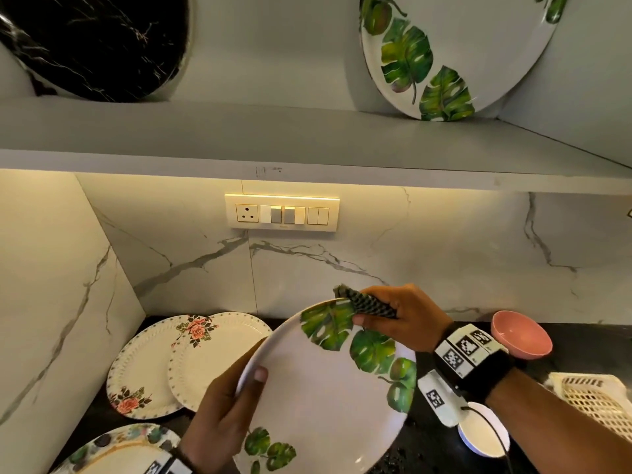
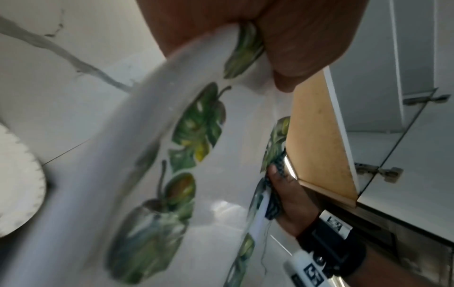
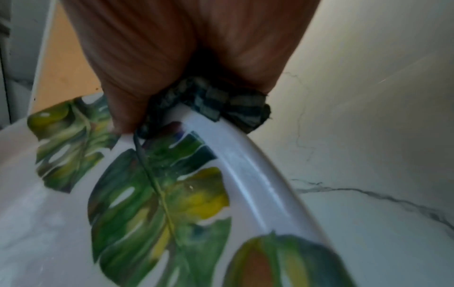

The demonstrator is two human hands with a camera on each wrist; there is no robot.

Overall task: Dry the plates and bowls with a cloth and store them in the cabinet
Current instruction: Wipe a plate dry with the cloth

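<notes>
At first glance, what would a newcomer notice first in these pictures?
A white plate with green leaf prints fills the lower centre, tilted, gripped at its near-left rim by the left hand. The right hand presses a dark checked cloth over its far rim. A matching leaf plate leans on the shelf above.

A white plate printed with green leaves is held tilted above the surface, its face toward the camera. A dark checked cloth, bunched up, presses over the plate's upper rim.
</notes>
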